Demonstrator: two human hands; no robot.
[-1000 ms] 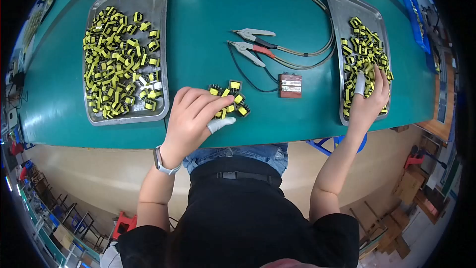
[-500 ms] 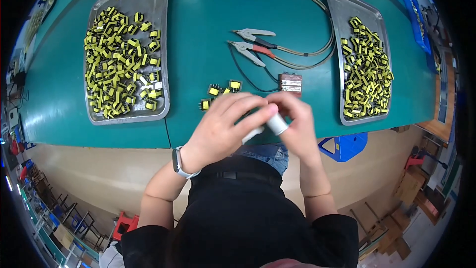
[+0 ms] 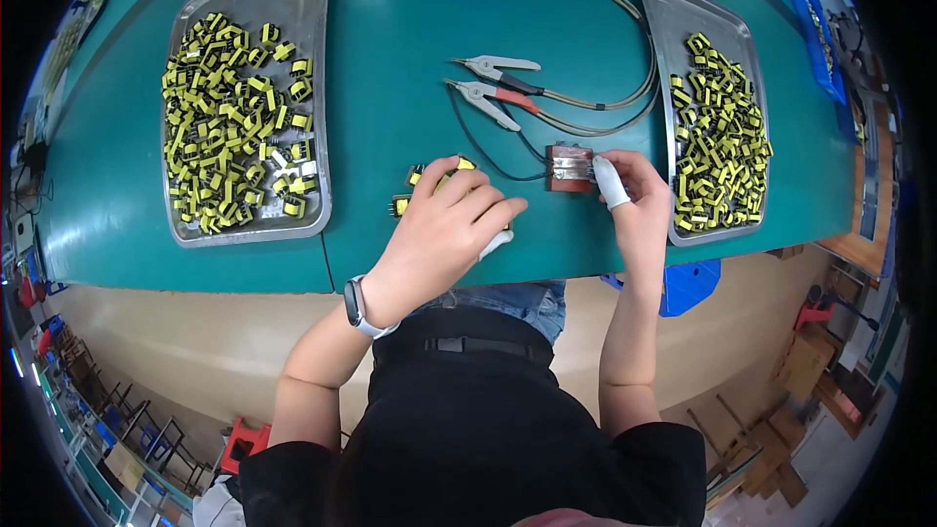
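Note:
My right hand [image 3: 636,197], its thumb in a white finger cot [image 3: 611,182], pinches a small dark part with pins, likely a transformer [image 3: 593,170], against the right side of a brown test fixture [image 3: 569,182] with metal contacts. The fingers hide most of that part. My left hand [image 3: 444,229] is curled just left of centre, its thumb also in a white cot [image 3: 497,244]. What lies inside its grasp is hidden. Beside and under its fingers are several yellow-and-black transformers [image 3: 400,205] on the green table.
A metal tray [image 3: 307,39] heaped with yellow transformers stands at left; a similar tray [image 3: 673,24] stands at right. Two clip leads, one with a black sleeve [image 3: 503,65] and one with a red sleeve [image 3: 488,98], lie beyond the fixture. A blue stool [image 3: 691,285] is below the table edge.
My hands were together in front of me and have parted. The right moved right and forward to the fixture with the small part; the left shifted slightly left, beside the loose transformers.

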